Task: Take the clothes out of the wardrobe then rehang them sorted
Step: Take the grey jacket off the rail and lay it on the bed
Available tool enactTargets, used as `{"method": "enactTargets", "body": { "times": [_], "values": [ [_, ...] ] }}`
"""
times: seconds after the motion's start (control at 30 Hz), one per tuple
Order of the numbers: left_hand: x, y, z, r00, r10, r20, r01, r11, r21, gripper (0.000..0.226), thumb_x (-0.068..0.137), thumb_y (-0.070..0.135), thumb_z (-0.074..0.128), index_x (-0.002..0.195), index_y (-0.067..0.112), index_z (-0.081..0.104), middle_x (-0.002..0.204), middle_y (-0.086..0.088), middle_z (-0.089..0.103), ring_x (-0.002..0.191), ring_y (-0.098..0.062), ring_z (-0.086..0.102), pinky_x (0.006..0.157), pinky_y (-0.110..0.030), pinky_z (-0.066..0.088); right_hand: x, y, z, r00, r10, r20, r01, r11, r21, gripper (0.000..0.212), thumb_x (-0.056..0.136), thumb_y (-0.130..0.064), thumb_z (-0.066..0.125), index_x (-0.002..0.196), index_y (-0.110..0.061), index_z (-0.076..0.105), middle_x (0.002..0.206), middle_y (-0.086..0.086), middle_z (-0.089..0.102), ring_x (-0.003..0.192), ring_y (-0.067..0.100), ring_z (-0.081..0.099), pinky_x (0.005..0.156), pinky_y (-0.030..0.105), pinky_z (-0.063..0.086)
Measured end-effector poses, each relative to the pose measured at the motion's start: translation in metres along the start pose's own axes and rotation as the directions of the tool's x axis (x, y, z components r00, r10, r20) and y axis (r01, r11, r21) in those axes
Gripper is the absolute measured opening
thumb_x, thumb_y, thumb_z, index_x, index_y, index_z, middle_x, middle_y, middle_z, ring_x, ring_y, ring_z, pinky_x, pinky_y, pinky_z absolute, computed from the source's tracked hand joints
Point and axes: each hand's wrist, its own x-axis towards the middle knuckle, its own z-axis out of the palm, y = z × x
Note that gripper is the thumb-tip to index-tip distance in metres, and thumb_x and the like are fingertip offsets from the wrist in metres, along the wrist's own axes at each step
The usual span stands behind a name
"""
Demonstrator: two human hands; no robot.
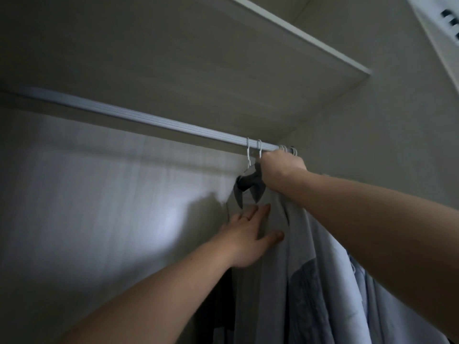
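Beneath rail, shirt hanging lengthwise downward

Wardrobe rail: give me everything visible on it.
The rail is a pale bar with lengthwise grooves, metal by its look. It runs under the shelf from far left towards the right wall. White hanger hooks sit over it only near its right end, two spaced apart and more bunched beyond. The right hand grips the bunched ones just below it. Its right mount is hidden.
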Motion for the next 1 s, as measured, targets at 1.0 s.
{"method": "enactTargets", "body": {
  "times": [1.0],
  "values": [
    [0.030, 0.205, -0.031, 0.621, 0.078, -0.780, -0.276, 0.953, -0.125, 0.055, 0.088, 0.045, 0.043, 0.134, 0.015, 0.050, 0.124, -0.012, 0.061, 0.116, -0.036, 0.051, 0.097, -0.049, 0.037, -0.148, 0.265, -0.220, 0.943, -0.124, -0.310, -0.080, 0.817, -0.570, 0.026, 0.105, -0.042, 0.029, 0.101, -0.020, 0.043, 0.102, 0.007, 0.066, 0.090, 0.036, 0.064, 0.062, 0.036, 0.035]
  ]
}}
